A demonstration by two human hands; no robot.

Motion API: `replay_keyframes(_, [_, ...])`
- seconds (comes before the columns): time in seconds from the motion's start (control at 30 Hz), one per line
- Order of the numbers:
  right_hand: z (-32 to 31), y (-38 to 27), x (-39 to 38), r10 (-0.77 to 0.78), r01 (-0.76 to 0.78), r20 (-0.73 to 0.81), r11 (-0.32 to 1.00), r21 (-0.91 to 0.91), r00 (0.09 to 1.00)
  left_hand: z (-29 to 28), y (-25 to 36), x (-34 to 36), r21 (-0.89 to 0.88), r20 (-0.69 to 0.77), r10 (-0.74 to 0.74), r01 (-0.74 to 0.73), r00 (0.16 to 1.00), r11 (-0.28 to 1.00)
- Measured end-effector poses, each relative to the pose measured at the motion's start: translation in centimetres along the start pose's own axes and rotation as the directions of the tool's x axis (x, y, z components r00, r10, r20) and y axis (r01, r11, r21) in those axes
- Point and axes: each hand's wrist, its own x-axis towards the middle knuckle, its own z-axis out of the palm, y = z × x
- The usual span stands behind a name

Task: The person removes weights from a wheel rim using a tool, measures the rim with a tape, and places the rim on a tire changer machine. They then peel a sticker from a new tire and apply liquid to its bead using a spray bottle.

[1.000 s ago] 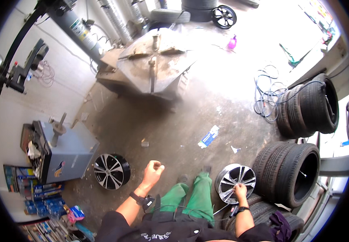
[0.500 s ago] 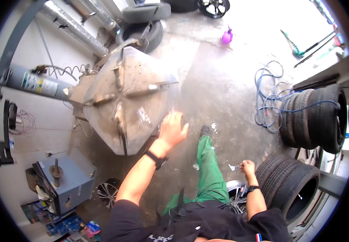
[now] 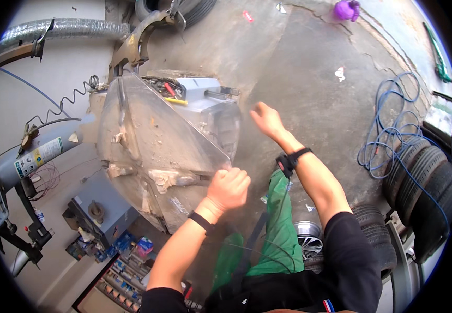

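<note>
A dusty tyre-changer turntable (image 3: 184,141) with raised clamping jaws stands at left centre. My left hand (image 3: 228,189) is closed in a fist at its right edge; whatever lies inside the fingers, if anything, is hidden. My right hand (image 3: 267,121) is raised to the right of the machine, fingers curled, and its contents cannot be made out. Behind the turntable, the machine's grey housing (image 3: 200,86) carries a tray with a red-handled tool (image 3: 169,87) and a yellow-handled tool (image 3: 176,101).
Blue hose (image 3: 377,125) lies coiled on the concrete floor at right, beside stacked tyres (image 3: 419,167). A silver wheel rim (image 3: 308,235) sits by my legs. The grey wheel-balancing machine (image 3: 103,208) stands at lower left. A purple spray bottle (image 3: 347,10) is at the far side.
My right hand has come up and forward from beside the tyres; the crumpled scrap it held no longer shows in it. My left hand has closed from spread fingers. The view has turned and moved closer.
</note>
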Motion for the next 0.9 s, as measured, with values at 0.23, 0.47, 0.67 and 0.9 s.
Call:
replay_keyframes(0.23, [7.6, -12.2, 9.7, -0.217, 0.204, 0.351, 0.976, 0.073, 0.911, -0.2, -0.8, 0.3, -0.046, -0.013, 0.023, -0.024, 1.000, 0.999])
replay_keyframes(0.47, [13.2, -14.5, 11.5, -0.092, 0.154, 0.506, 0.985, -0.082, 0.857, 0.5, -0.9, -0.3, -0.050, -0.090, 0.007, -0.011, 0.996, 0.999])
replay_keyframes(0.67, [10.0, -15.7, 8.9, -0.137, 0.097, 0.439, 0.989, 0.111, 0.888, 0.4, -0.7, -0.6, -0.056, -0.092, -0.003, -0.002, 0.996, 0.998])
replay_keyframes(0.9, [5.2, -12.6, 2.8, -0.248, 0.210, 0.303, 0.966, 0.153, 0.920, 0.7, -0.9, -1.3, -0.039, -0.185, 0.024, -0.031, 0.982, 0.999])
